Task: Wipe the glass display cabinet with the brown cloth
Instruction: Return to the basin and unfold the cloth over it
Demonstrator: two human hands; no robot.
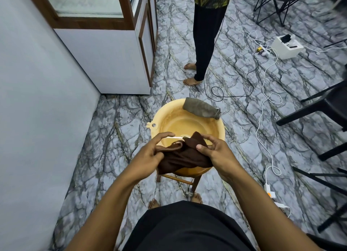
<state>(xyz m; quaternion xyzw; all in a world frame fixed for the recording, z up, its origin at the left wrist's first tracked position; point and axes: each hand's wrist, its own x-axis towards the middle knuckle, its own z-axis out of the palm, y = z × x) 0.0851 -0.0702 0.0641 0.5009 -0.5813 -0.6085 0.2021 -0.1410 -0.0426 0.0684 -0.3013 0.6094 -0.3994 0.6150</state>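
A dark brown cloth (183, 156) hangs bunched between both my hands above the near rim of a yellow basin (221, 127). My left hand (150, 155) grips its left end, thumb and fingers curled. My right hand (216, 150) pinches its right end, one corner sticking up. The glass display cabinet (88, 3), wood-framed over a white base, stands at the upper left, well beyond my reach.
The basin rests on a small wooden stool (180, 179) with a grey cloth (201, 110) draped over its far rim. A person (204, 35) stands barefoot beside the cabinet. Cables (262, 93), a white box (286, 46) and black chairs (323, 108) occupy the right. A wall runs along the left.
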